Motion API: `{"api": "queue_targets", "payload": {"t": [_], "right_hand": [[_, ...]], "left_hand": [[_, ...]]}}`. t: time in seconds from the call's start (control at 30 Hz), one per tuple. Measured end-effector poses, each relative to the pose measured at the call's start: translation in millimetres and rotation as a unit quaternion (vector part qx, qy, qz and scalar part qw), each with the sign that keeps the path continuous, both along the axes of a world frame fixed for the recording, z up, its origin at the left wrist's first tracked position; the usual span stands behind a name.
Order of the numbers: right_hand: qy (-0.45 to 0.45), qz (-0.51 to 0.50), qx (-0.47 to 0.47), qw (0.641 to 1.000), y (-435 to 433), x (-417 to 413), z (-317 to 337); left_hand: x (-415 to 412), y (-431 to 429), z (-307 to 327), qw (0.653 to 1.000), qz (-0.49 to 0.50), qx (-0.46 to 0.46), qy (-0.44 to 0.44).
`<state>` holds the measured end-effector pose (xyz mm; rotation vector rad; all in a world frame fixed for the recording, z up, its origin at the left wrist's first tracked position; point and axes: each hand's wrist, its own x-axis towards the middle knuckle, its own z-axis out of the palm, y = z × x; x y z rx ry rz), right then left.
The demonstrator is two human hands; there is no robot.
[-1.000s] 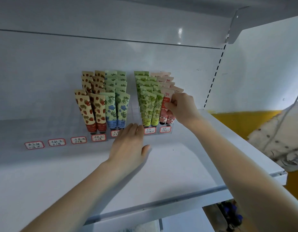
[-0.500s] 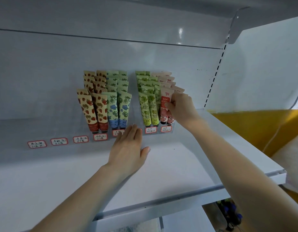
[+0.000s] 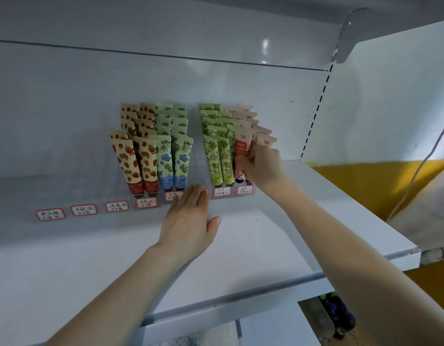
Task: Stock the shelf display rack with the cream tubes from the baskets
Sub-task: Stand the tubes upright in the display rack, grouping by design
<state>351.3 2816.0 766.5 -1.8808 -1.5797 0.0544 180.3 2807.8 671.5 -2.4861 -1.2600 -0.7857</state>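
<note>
A clear display rack (image 3: 206, 158) stands at the back of a white shelf (image 3: 278, 236). It holds rows of strawberry tubes (image 3: 126, 161), blue-flower tubes (image 3: 166, 158), green tubes (image 3: 216, 158) and pink tubes (image 3: 240, 146). My right hand (image 3: 263, 166) pinches the front pink tube at the rack's right end, fingers curled round it. My left hand (image 3: 191, 221) lies flat with straight fingers, its fingertips against the rack's front edge near the middle slot. No basket is in view.
Red-bordered handwritten labels (image 3: 83, 210) run along the rack's front, several under unfilled slots at the left. An upper shelf (image 3: 216, 11) hangs overhead on a bracket (image 3: 345, 33). A yellow surface (image 3: 365, 186) and a white cable (image 3: 420, 166) lie to the right.
My right hand has pushed the front pink tube a little more upright into its row. The left hand stays against the rack front. The camera view shifted slightly.
</note>
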Motion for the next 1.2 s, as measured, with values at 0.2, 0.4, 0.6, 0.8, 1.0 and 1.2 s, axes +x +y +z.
{"api": "queue_targets", "payload": {"t": [0.2, 0.4, 0.6, 0.8, 1.0, 1.2], "right_hand": [[-0.010, -0.007, -0.009, 1.000, 3, 4, 1], [0.015, -0.002, 0.017, 1.000, -3, 1, -3], [0.015, -0.008, 0.023, 1.000, -1, -1, -3], [0.009, 0.001, 0.017, 1.000, 0, 3, -4], [-0.002, 0.009, -0.014, 1.000, 0, 7, 1], [0.023, 0.003, 0.019, 1.000, -2, 4, -7]], "left_hand": [[-1, -1, 2, 0.999, -0.003, -0.034, 0.002], [-2, -5, 6, 0.998, -0.004, -0.059, 0.008], [-2, -5, 7, 0.998, -0.008, -0.057, 0.005], [-3, -7, 8, 0.995, -0.015, -0.095, -0.027], [-2, -10, 13, 0.993, -0.010, -0.117, -0.025], [-2, -11, 16, 0.991, -0.006, -0.135, -0.005]]}}
